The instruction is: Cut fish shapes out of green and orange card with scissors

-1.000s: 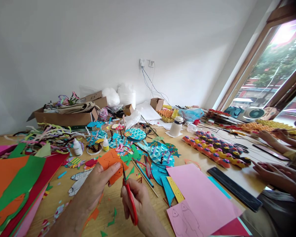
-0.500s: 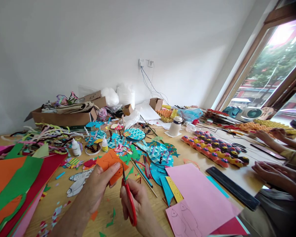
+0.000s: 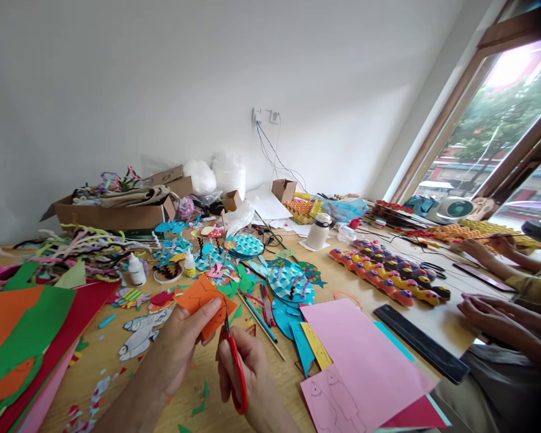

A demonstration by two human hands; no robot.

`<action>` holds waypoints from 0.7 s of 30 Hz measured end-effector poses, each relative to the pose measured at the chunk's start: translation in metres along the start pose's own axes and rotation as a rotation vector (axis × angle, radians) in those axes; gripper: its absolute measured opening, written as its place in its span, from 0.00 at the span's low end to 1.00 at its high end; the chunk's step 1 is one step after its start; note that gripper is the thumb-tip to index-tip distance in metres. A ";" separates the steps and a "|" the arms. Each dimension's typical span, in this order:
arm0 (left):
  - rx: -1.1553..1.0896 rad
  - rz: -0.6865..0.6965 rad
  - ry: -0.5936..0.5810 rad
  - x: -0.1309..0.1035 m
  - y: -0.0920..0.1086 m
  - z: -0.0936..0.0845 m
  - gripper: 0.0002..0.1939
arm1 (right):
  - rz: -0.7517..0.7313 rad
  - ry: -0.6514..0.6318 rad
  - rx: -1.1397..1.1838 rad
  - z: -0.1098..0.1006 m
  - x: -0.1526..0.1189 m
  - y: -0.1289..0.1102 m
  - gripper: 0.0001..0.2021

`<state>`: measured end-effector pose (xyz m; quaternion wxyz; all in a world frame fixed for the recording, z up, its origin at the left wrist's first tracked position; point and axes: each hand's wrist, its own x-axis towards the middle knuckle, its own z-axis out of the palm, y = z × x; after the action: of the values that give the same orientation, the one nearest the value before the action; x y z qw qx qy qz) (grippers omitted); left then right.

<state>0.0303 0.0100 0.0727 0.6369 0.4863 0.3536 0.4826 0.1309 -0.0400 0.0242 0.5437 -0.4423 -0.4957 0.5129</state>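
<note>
My left hand (image 3: pixel 184 337) pinches a piece of orange paper (image 3: pixel 197 293) with dark outlines drawn on it, thumb on top. Red-handled scissors (image 3: pixel 240 376) are gripped in my right hand (image 3: pixel 256 367), their blades pointing up at the paper's right edge. Whether the blades are parted is hard to see. Below my hands lie green paper scraps (image 3: pixel 200 399). White paper fish (image 3: pixel 140 340) rest left of my left hand. Beyond the orange paper are a small glue bottle (image 3: pixel 190 264) and more green scraps (image 3: pixel 242 282).
Coloured sheets (image 3: pixel 49 313) are stacked at left. Pink paper (image 3: pixel 365 355) with drawn fish and a black ruler-like bar (image 3: pixel 421 343) lie at right. Painted egg trays (image 3: pixel 388 273) stand behind them. Other people's hands (image 3: pixel 491 313) are at the right edge. A cardboard box (image 3: pixel 112 215) sits by the wall.
The view has shifted very slightly. My hands, the orange paper and the scissors keep nearly the same pose, with the blades still at the paper's right edge.
</note>
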 end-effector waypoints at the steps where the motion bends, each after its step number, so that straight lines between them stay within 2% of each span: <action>1: 0.000 0.002 0.004 0.000 0.000 0.000 0.14 | 0.002 0.001 0.000 0.000 0.000 0.001 0.23; 9: 0.013 0.000 0.031 -0.001 -0.001 0.001 0.08 | 0.000 0.010 0.020 0.000 0.000 0.007 0.22; 16: 0.057 0.030 0.068 -0.004 0.001 0.005 0.11 | 0.012 0.013 -0.007 0.000 0.000 0.009 0.22; 21: 0.085 0.030 0.072 -0.004 0.000 0.006 0.11 | -0.015 0.002 -0.012 -0.001 -0.001 0.002 0.23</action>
<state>0.0349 0.0044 0.0746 0.5953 0.5005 0.3891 0.4937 0.1312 -0.0406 0.0216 0.5454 -0.4425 -0.5016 0.5051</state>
